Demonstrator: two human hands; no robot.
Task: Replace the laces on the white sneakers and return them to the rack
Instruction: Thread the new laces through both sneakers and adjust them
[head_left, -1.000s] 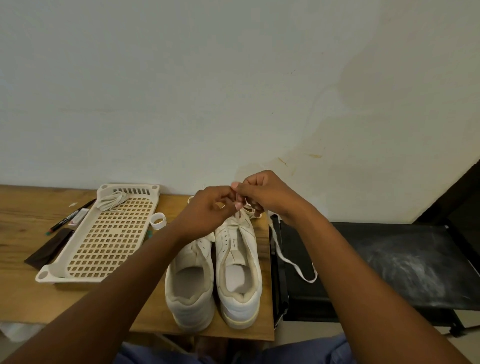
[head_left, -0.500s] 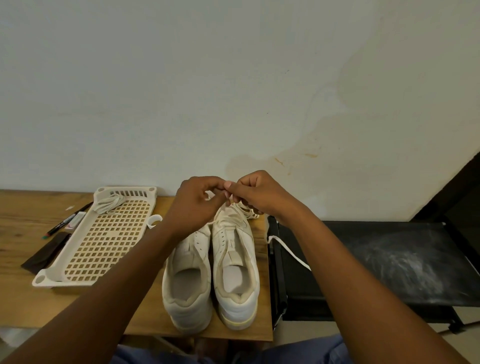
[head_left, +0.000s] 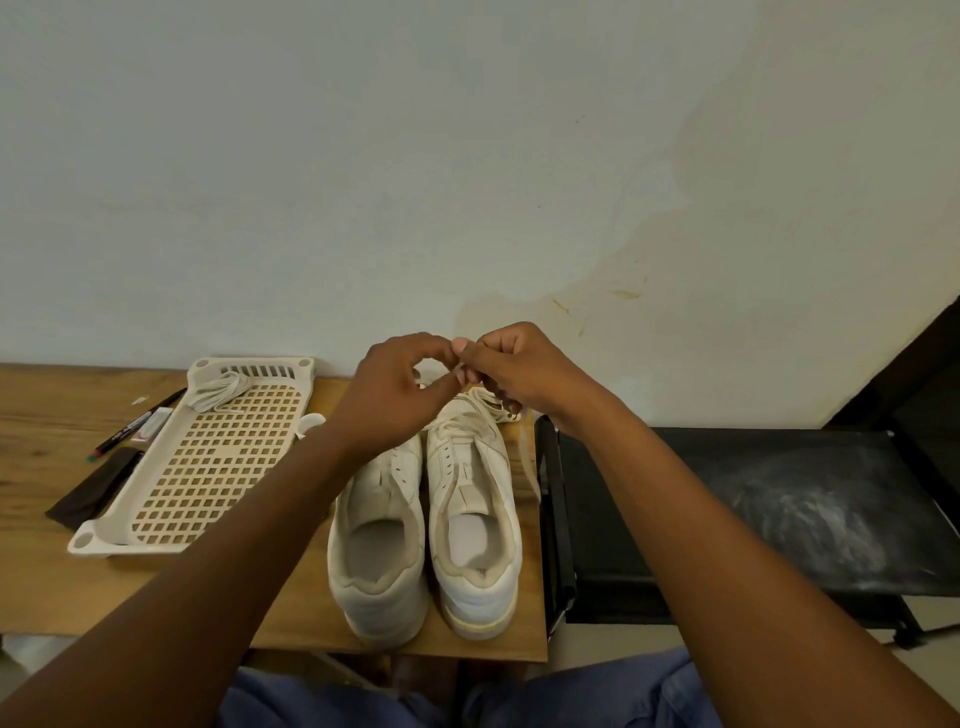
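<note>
Two white sneakers stand side by side on the wooden table (head_left: 62, 582), heels toward me: the left sneaker (head_left: 379, 545) and the right sneaker (head_left: 475, 525). A white lace (head_left: 467, 423) is threaded through the right sneaker's front eyelets. My left hand (head_left: 395, 400) and my right hand (head_left: 519, 369) meet fingertip to fingertip above the toe of the right sneaker, both pinching the lace. A cream perforated rack (head_left: 208, 467) lies flat to the left, with a bundled lace (head_left: 218, 392) at its far end.
Markers (head_left: 135, 423) and a dark flat strip (head_left: 93, 491) lie left of the rack. A small white ring (head_left: 310, 423) sits between rack and shoes. A black stand (head_left: 753, 514) abuts the table's right edge. The wall is close behind.
Both hands have risen slightly above the right sneaker's toe. The loose lace end that hung over the black stand has been drawn up out of sight.
</note>
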